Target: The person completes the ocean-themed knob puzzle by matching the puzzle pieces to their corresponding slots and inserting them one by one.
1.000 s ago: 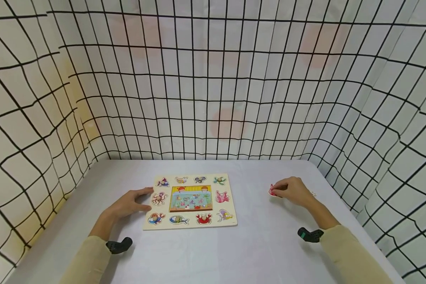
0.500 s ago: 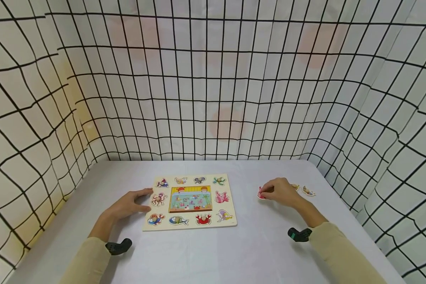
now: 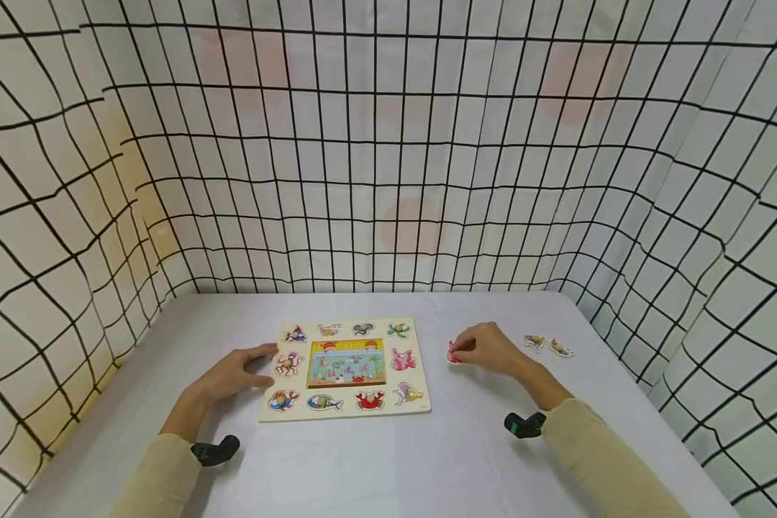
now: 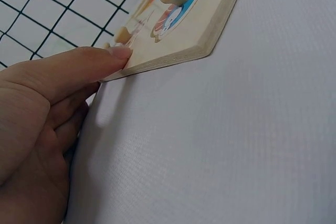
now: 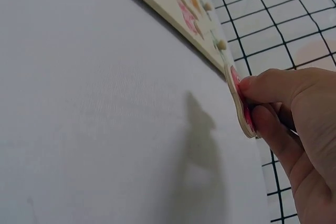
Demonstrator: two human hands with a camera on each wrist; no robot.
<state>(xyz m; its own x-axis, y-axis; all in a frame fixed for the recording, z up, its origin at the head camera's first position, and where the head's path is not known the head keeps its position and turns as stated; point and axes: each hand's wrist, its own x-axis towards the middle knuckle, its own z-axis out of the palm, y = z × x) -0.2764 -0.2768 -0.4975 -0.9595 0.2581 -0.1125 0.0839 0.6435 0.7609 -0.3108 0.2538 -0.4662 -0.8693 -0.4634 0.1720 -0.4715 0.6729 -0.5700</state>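
Observation:
A wooden peg puzzle board with sea-animal pictures lies on the table. My left hand spreads its thumb and a finger along the board's left edge. In the left wrist view, the thumb touches the board's edge near a corner. Right of the board, my right hand pinches a pink puzzle piece above the table. Seen from the right wrist, that thin wooden piece is tilted on edge between thumb and finger, its knob hidden. A pink printed recess shows on the board's right side.
Two loose puzzle pieces, one yellowish and one beside it, lie on the white table right of my right hand. Cloth walls with a black grid net enclose the back and sides.
My right hand has moved left toward the board, carrying the pink puzzle piece, and the two loose pieces behind it have come into full view. My left hand stays at the board's edge.

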